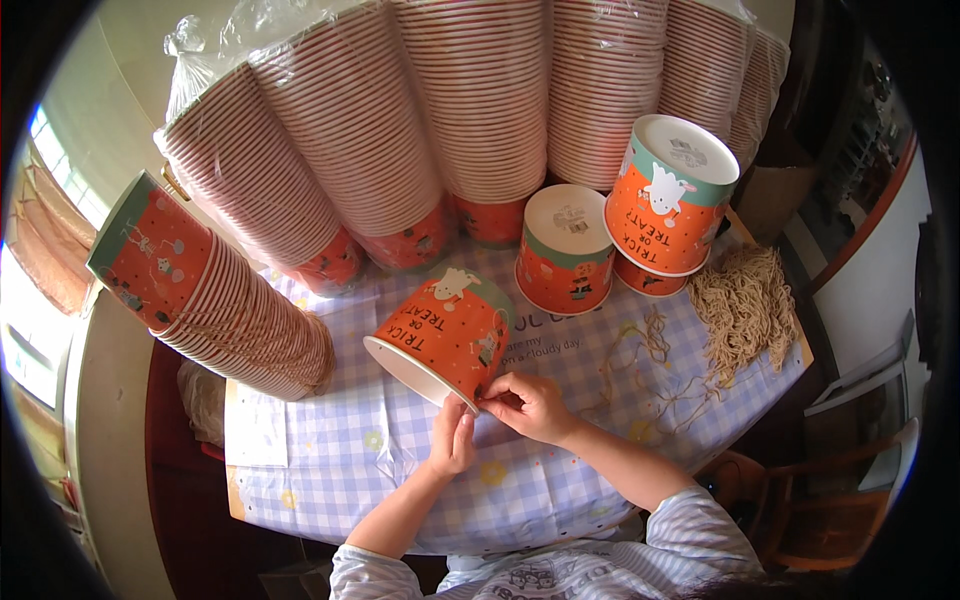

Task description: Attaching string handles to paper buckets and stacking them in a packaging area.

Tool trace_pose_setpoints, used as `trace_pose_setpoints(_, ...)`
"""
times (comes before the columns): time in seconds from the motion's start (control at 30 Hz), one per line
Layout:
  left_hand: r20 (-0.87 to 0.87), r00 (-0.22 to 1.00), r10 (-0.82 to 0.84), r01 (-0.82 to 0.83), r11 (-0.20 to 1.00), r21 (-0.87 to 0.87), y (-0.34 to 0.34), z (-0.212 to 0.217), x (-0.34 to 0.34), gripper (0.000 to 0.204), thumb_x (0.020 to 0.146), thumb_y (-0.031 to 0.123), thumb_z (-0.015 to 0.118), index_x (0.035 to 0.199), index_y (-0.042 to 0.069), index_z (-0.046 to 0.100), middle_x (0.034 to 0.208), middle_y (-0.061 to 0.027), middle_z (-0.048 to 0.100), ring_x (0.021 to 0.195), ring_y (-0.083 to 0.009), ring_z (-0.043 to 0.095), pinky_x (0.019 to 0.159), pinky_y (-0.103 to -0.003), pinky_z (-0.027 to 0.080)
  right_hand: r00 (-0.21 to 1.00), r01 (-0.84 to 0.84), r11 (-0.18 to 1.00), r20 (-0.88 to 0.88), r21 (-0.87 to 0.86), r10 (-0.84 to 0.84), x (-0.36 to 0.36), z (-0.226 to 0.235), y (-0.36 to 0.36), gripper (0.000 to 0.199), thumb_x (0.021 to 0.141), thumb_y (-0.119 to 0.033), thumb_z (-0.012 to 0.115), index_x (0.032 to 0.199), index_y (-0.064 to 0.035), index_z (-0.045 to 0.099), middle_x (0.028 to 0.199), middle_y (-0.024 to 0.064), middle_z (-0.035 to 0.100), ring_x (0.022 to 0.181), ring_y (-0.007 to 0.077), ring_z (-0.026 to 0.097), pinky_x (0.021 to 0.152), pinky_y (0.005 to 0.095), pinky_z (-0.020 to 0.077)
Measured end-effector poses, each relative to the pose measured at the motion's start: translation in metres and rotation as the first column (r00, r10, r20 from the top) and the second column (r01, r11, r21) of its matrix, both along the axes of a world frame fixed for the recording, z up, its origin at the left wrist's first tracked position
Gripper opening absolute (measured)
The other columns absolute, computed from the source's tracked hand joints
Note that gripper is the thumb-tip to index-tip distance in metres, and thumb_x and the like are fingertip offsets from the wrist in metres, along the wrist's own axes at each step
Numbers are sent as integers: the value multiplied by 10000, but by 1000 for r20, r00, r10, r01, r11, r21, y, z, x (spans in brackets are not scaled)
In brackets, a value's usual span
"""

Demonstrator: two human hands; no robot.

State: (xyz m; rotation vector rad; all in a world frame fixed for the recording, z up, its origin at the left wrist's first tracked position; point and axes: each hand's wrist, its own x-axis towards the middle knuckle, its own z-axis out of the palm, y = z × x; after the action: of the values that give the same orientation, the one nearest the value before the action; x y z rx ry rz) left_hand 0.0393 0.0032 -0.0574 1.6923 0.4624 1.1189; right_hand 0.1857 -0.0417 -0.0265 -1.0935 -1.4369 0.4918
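Observation:
An orange paper bucket (455, 335) with a green band and a white ghost figure lies tilted on its side near the table's middle, its open mouth toward me. The thumb and fingers of my left hand (455, 437) grip its near rim. Just right of that, my right hand (530, 407) is closed in a pinch against the rim, fingertips together. Whatever those fingertips hold is too small to make out. Loose strands of beige string (690, 400) trail over the cloth to the right of my right hand.
Tall nested bucket stacks (340, 120) in clear plastic line the back. Another nested stack (245, 315) leans at the left. Upside-down buckets (568, 255) stand at right, one bucket (670, 205) raised on another. A string bundle (745, 310) lies at the checked tablecloth's (370, 500) right edge.

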Motion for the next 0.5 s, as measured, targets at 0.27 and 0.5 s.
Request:
trace_pose_setpoints(0.27, -302, 939, 164, -111, 976, 185, 4, -1, -5, 126, 803, 1, 477, 902, 41, 544, 759, -124, 560, 672, -273, 564, 607, -303, 448, 999, -28, 999, -29, -46, 27, 1, -1, -1, 163, 714, -15, 669, 837, -39, 566, 762, 52, 615, 649, 125, 608, 573, 230, 493)
trace_pose_setpoints(0.5, -354, 900, 255, -162, 948, 273, 5, 13, -4, 99, 741, 4, 552, 821, 61, 563, 733, -112, 595, 659, -298, 595, 572, -321, 467, 997, -56, 997, -55, -61, 52, 2, -3, 1, 143, 739, 2, 639, 858, -28, 565, 771, 65, 612, 676, 137, 609, 600, 237, 495)
